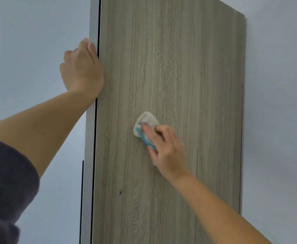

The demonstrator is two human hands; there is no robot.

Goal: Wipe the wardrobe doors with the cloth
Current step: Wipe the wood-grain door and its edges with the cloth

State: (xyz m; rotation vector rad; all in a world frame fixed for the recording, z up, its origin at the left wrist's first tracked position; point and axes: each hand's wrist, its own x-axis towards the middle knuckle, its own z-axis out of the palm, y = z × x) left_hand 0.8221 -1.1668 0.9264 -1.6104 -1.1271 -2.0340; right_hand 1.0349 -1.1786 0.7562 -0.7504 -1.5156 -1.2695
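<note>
Here, left hand gripping the wardrobe door edge — right hand clutching the cloth, pressed to its face

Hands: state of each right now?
Left hand: closed, gripping the edge of the door.
Right hand: closed on the cloth, pressing it to the door.

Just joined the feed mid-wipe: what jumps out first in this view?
A tall wood-grain door panel fills the centre. The right hand holds a white-and-blue cloth against its middle, while the left hand grips the panel's left edge higher up.
</note>
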